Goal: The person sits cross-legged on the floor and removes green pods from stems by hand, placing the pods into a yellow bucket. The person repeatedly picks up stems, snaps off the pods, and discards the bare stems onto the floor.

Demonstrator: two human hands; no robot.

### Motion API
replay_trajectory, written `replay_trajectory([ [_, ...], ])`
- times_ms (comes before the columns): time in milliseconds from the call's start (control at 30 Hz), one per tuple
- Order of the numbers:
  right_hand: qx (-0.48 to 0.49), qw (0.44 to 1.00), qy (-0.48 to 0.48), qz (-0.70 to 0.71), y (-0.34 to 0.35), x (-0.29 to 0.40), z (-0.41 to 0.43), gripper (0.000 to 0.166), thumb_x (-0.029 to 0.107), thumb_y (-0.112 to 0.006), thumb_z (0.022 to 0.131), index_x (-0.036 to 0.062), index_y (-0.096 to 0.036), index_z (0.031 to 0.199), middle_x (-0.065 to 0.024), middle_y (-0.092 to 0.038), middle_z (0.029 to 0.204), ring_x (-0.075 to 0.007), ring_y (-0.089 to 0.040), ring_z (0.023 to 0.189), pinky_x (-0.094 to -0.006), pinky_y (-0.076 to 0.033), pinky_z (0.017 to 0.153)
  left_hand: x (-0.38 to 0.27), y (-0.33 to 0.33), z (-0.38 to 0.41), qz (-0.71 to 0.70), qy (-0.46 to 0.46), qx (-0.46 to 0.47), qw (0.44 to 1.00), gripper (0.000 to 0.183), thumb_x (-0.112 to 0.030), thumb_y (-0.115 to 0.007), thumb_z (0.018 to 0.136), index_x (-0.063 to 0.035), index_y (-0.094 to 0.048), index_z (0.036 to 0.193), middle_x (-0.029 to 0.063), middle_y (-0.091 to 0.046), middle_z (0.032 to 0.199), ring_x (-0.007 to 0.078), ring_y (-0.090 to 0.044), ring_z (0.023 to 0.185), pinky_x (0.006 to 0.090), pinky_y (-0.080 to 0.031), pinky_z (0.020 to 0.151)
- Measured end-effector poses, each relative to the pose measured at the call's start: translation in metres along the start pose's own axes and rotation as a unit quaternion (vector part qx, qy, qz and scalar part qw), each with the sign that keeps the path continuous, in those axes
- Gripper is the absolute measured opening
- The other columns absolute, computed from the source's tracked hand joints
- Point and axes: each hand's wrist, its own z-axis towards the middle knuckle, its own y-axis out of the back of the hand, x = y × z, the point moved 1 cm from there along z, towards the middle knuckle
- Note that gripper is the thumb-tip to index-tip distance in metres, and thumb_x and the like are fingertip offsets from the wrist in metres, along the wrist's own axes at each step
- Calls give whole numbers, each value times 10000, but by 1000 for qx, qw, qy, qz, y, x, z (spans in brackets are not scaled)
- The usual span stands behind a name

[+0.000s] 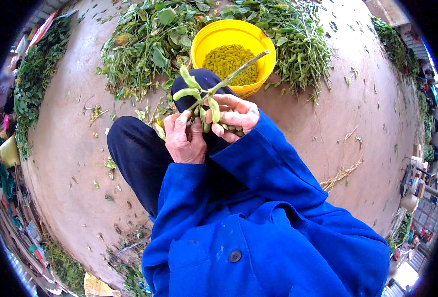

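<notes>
Between both hands, above my knees, is a cut plant stem (241,70) with several green bean pods (190,82) hanging from it. My left hand (185,139) pinches the lower end of the stem, beside the pods. Around the stem's middle, my right hand (235,117) has its thumb and fingers at a hanging pod, and loose pods (233,128) lie in its palm. Just beyond the knees stands a yellow plastic bucket (269,63), partly filled with picked green pods (229,61).
Heaps of leafy bean plants (141,52) lie behind and left of the bucket, with pod-laden stalks (304,59) at its right. Leaf scraps and dry stems (341,177) are scattered on the concrete floor (371,111). More greenery (37,81) lines the left side.
</notes>
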Motion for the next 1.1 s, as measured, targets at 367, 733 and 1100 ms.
replay_trajectory([
  [367, -74, 997, -15, 1, 35, 26, 9, 321, 70, -544, 752, -22, -489, 1054, -76, -556, 804, -101, -493, 539, -189, -391, 445, 6, 15, 7, -161, 192, -1, 968, 54, -47, -563, 778, -24, -519, 798, 10, -486, 606, 77, -455, 504, 215, -380, 472],
  [733, -365, 926, 92, -17, 113, 85, 138, 258, 140, -534, 790, -24, -490, 985, -194, -561, 871, -258, -588, 595, -318, -512, 455, 38, 46, 21, -551, 391, -28, 737, 62, -89, -554, 796, -38, -546, 830, 101, -560, 683, 118, -436, 409, 208, -288, 311],
  [1100, -150, 969, 126, -148, 70, 82, 100, 237, 89, -461, 816, -30, -518, 1013, -171, -600, 860, -204, -593, 632, -251, -443, 417, 37, 60, 25, -556, 382, -61, 736, 87, -97, -546, 800, -28, -558, 852, 109, -565, 662, 122, -430, 392, 212, -282, 305],
])
